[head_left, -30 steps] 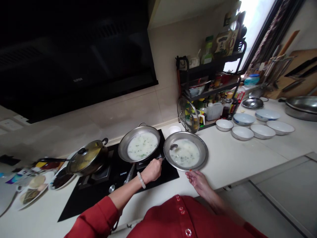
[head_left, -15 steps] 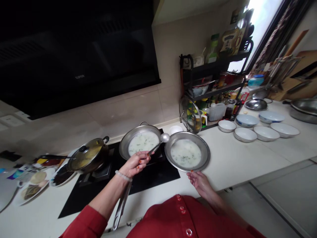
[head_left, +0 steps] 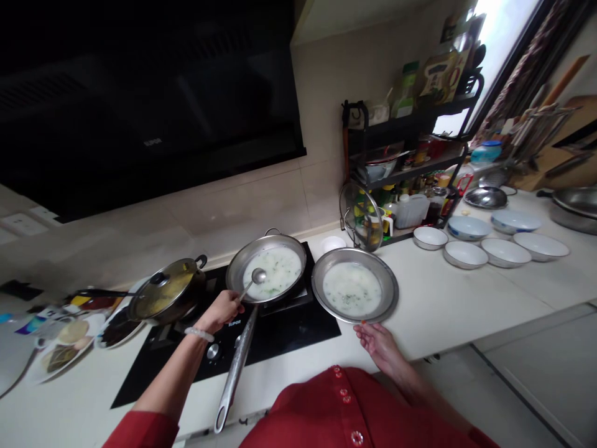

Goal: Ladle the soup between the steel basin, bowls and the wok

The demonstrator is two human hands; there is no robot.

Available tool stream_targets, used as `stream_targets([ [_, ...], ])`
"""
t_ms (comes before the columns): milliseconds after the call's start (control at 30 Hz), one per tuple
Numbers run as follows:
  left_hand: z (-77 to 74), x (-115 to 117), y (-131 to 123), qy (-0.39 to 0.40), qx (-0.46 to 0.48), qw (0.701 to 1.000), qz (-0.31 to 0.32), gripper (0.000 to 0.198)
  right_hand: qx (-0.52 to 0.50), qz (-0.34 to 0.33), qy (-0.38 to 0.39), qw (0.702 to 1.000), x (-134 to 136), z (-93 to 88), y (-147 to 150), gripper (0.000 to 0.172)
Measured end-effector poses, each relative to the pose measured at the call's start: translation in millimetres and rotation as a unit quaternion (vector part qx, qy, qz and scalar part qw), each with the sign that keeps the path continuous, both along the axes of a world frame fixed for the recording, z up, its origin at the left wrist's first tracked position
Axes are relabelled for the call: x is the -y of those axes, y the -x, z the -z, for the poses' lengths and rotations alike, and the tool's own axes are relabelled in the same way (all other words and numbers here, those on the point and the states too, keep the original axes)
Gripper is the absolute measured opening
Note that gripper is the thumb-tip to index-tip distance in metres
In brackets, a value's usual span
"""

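Observation:
My left hand (head_left: 222,311) is closed round the handle of a metal ladle (head_left: 258,275). The ladle's bowl is over the near left part of a long-handled steel pan (head_left: 237,266) on the stove. White soup (head_left: 282,264) with green bits lies in the pan. To its right, a wide steel basin (head_left: 388,289) contains similar white soup with green specks, partly on the counter. At the basin's near rim, my right hand (head_left: 379,344) grips the edge, thumb on top and the other fingers mostly below.
A lidded pot (head_left: 168,292) stands on the left of the black stove (head_left: 186,358). Plates of food (head_left: 60,361) lie further left. Several bowls (head_left: 506,251) stand on the right counter. A glass lid (head_left: 360,214) leans on the condiment rack (head_left: 410,168). The range hood (head_left: 153,112) hangs overhead.
My left hand has moved left and slightly down, taking the ladle's bowl from the gap between the two vessels back over the pan. My right hand stays at the basin's rim.

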State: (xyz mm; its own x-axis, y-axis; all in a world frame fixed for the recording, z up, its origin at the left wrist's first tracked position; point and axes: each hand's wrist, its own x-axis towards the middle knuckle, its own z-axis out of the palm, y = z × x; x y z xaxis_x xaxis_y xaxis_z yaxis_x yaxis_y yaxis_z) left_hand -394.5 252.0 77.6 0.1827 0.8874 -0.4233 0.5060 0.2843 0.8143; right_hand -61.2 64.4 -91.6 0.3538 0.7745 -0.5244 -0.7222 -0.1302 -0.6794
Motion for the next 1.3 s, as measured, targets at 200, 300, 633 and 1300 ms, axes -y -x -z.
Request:
stream_targets([
  [200,-4.7,-4.8,1.6,0.097,0.108,0.989,-0.036,0.011,-0.004,0.005,-0.002,1.0,0.3,-1.2,0.6,0.026],
  [300,-11.6,-7.1,1.6,0.199,0.201,0.956,-0.074,0.016,0.002,0.007,-0.007,1.0,0.6,0.6,0.9,0.026],
  [633,-12.2,-11.1,1.6,0.264,0.286,0.916,-0.102,0.021,0.002,0.0,-0.004,1.0,0.2,1.7,0.0,0.025],
  [1300,-37.5,4.0,-32.8,0.226,0.284,0.93,-0.05,0.016,0.001,0.007,-0.011,1.0,-0.1,1.5,1.2,0.025],
])
